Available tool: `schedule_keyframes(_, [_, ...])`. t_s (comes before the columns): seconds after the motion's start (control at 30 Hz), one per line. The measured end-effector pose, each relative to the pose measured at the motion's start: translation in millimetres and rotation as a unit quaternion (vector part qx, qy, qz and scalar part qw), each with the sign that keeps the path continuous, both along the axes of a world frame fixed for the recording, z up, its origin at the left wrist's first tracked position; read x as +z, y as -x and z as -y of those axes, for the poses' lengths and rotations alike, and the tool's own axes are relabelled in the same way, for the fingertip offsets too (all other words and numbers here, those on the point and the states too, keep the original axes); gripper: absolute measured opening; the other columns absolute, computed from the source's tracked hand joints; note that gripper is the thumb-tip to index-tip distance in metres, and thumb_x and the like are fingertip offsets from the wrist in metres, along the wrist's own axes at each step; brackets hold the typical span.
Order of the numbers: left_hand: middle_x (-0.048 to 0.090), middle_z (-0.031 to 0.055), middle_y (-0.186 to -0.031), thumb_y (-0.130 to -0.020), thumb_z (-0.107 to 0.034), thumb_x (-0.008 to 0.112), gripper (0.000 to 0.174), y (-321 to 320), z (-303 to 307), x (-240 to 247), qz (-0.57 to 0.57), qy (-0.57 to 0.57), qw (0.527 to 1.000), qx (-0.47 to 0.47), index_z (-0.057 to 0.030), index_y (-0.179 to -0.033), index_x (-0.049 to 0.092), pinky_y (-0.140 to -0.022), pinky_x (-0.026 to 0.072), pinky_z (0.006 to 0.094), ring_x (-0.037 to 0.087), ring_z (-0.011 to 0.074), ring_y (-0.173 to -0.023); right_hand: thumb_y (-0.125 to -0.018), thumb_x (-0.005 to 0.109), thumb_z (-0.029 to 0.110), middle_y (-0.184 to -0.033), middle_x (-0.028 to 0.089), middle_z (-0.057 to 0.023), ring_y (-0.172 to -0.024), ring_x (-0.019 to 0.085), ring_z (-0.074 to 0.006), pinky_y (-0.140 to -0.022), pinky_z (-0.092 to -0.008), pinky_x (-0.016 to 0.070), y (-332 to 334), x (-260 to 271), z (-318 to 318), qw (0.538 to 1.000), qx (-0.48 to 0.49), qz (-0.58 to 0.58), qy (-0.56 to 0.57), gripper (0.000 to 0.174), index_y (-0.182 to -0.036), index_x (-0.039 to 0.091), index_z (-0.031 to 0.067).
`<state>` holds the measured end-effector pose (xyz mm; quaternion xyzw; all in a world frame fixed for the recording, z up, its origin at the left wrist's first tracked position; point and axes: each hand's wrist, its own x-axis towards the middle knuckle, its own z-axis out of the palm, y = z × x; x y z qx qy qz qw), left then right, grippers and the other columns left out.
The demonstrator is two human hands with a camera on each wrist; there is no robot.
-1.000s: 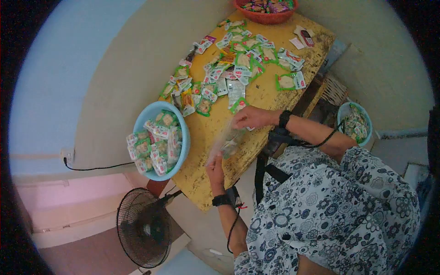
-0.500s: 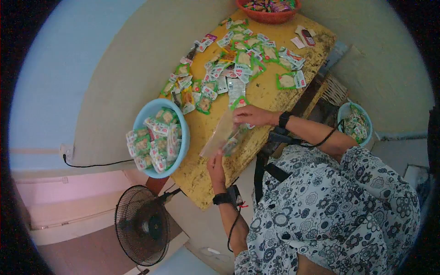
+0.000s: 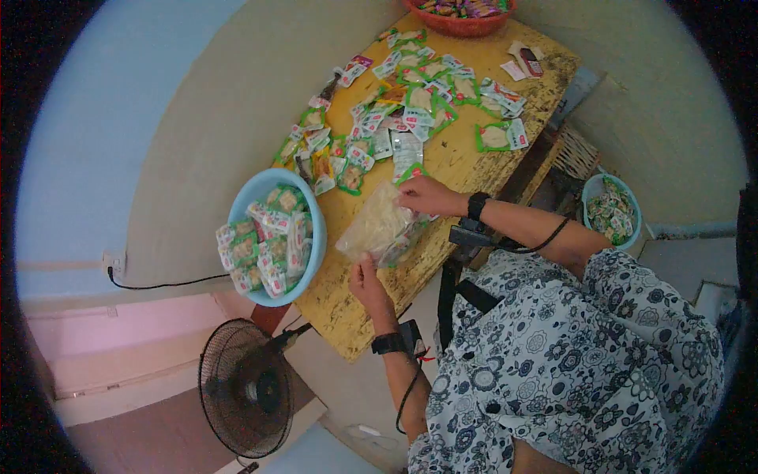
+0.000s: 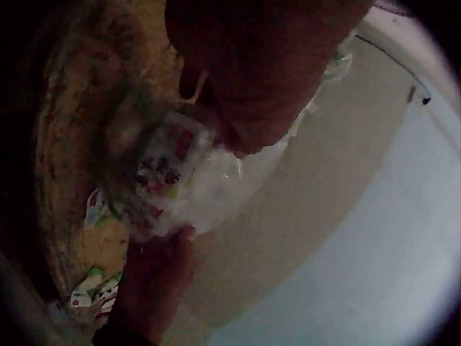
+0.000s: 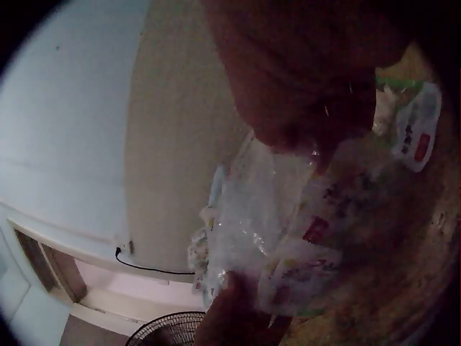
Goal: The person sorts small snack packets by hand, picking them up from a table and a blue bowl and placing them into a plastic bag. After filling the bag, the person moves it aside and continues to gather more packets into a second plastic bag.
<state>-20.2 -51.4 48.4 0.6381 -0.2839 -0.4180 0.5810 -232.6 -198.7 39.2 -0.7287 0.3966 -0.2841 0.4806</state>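
Observation:
A clear plastic bag [image 3: 377, 221] is stretched between my two hands over the near edge of the table. Printed snack packets [image 4: 164, 162] show through its film. My left hand [image 3: 371, 291] pinches the bag's lower end between thumb and fingers. At the upper end, my right hand [image 3: 426, 196] pinches the film. From the right wrist, the bag [image 5: 248, 209] looks spread wide, with packets [image 5: 306, 270] toward its table side. Both wrist views are dark, and the near hand hides part of its own grip.
Loose snack packets [image 3: 422, 103] lie across the worn yellow table [image 3: 466, 178]. A blue basin [image 3: 320, 237] of filled bags sits at its left corner. A red basin [image 3: 466, 28] stands at the far end, a phone [image 3: 530, 63] nearby. A fan [image 3: 246, 387] and another blue basin [image 3: 586, 189] flank the table.
The bag has turned and spread from a narrow, folded strip to a broad, open sheet. My hands keep their grip and shift only slightly; the packets on the table stay put.

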Motion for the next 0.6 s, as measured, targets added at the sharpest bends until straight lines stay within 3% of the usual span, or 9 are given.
schedule_keyframes(0.13, [0.06, -0.0006, -0.082, -0.091, -0.012, 0.065, 0.024, 6, 1, 10, 0.016, -0.001, 1.0, 0.015, 0.0036, -0.109, 0.064, -0.078, 0.0433, 0.0238, 0.053, 0.0078, -0.08, -0.085, 0.064, 0.035, -0.073, 0.063, -0.0073, -0.063, 0.065, -0.0202, -0.06, -0.0375, 0.0515, -2, 0, 2, 0.996, -0.006, -0.045, -0.077, 0.032, -0.078, 0.061, 0.0044])
schedule_keyframes(0.23, [0.062, 0.0066, -0.093, -0.085, -0.006, 0.068, 0.041, 5, 2, 18, 0.153, -0.081, 0.985, -0.01, 0.005, -0.123, 0.057, -0.084, 0.0452, 0.0283, 0.057, 0.0133, -0.09, -0.078, 0.068, 0.036, -0.077, 0.064, -0.0091, -0.068, 0.065, -0.0232, -0.062, -0.0388, 0.0521, 0, 7, 2, 0.989, -0.001, -0.101, -0.108, 0.032, -0.076, 0.063, 0.005])
schedule_keyframes(0.27, [0.061, 0.0097, -0.099, -0.084, -0.005, 0.068, 0.047, 7, 2, 19, 0.222, -0.061, 0.973, 0.0, 0.0047, -0.127, 0.054, -0.087, 0.0452, 0.0314, 0.057, 0.0176, -0.095, -0.076, 0.069, 0.036, -0.079, 0.064, -0.0097, -0.07, 0.065, -0.0246, -0.063, -0.0392, 0.0523, -1, 10, 4, 0.983, 0.008, -0.126, -0.13, 0.031, -0.075, 0.063, 0.0053])
schedule_keyframes(0.33, [0.06, 0.016, -0.111, -0.081, -0.003, 0.07, 0.059, 18, 6, 29, 0.356, -0.021, 0.934, 0.022, 0.004, -0.136, 0.048, -0.093, 0.0451, 0.0375, 0.058, 0.0262, -0.104, -0.074, 0.07, 0.036, -0.081, 0.064, -0.0105, -0.074, 0.065, -0.0267, -0.065, -0.0401, 0.0526, -2, 6, 7, 0.979, 0.02, -0.16, -0.126, 0.031, -0.075, 0.064, 0.0057])
schedule_keyframes(0.43, [0.053, 0.0233, -0.127, -0.08, -0.007, 0.071, 0.065, 38, 11, 79, 0.596, 0.014, 0.803, -0.009, 0.0022, -0.138, 0.044, -0.1, 0.0415, 0.0461, 0.052, 0.0391, -0.116, -0.071, 0.071, 0.037, -0.084, 0.065, -0.011, -0.08, 0.065, -0.0283, -0.066, -0.0414, 0.0529, -2, 3, 7, 0.981, 0.027, -0.18, -0.068, 0.032, -0.077, 0.065, 0.0062])
schedule_keyframes(0.6, [0.051, 0.0262, -0.133, -0.079, -0.016, 0.074, 0.065, 42, 24, 69, 0.563, 0.097, 0.79, -0.224, 0.0007, -0.136, 0.047, -0.1, 0.0419, 0.0475, 0.05, 0.0431, -0.121, -0.067, 0.075, 0.038, -0.085, 0.065, -0.0109, -0.084, 0.064, -0.0288, -0.07, -0.043, 0.0523, 1, 0, 8, 0.981, 0.046, -0.175, -0.068, 0.035, -0.08, 0.066, 0.0069])
